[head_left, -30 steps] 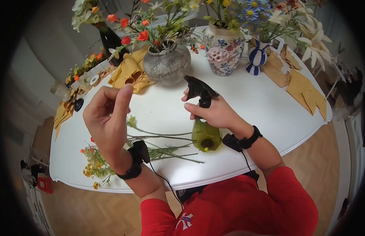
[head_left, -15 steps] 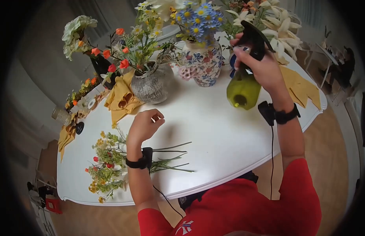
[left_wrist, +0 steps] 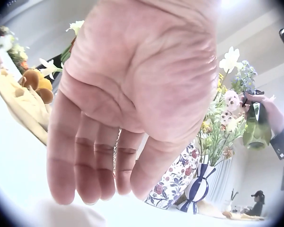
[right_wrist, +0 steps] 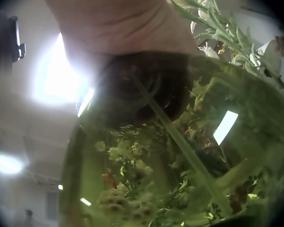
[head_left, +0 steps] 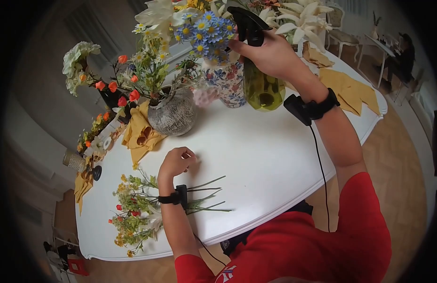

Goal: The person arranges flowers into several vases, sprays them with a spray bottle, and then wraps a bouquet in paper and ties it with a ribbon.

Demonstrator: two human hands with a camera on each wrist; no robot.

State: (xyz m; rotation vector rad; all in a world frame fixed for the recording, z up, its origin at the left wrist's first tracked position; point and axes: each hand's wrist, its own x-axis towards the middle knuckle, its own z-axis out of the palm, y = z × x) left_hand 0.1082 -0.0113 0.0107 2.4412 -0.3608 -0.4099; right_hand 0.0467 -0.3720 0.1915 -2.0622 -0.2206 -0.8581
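My right hand (head_left: 274,55) grips a green see-through spray bottle (head_left: 264,92) by its neck, under the black trigger head. The bottle is raised at the far side of the table, its nozzle close to the blue daisies (head_left: 206,35) in a floral-patterned vase (head_left: 230,82). In the right wrist view the bottle's green body (right_wrist: 146,179) fills most of the picture, a dip tube inside. My left hand (head_left: 176,162) holds nothing, its fingers relaxed; the left wrist view shows its palm (left_wrist: 142,71). Cut flowers (head_left: 133,212) with long stems lie beside the left forearm.
A grey textured vase (head_left: 172,115) with orange and white flowers stands left of the floral vase. Yellow wrapping (head_left: 142,134) lies by it, more yellow paper (head_left: 348,89) at the right. A blue-and-white striped vase (left_wrist: 199,187) shows in the left wrist view. A person (head_left: 403,56) sits far back.
My right hand has lifted the spray bottle from the table, out to the right and then left toward the blue daisies. My left hand has dropped lower, over the table, its fingers loosened.
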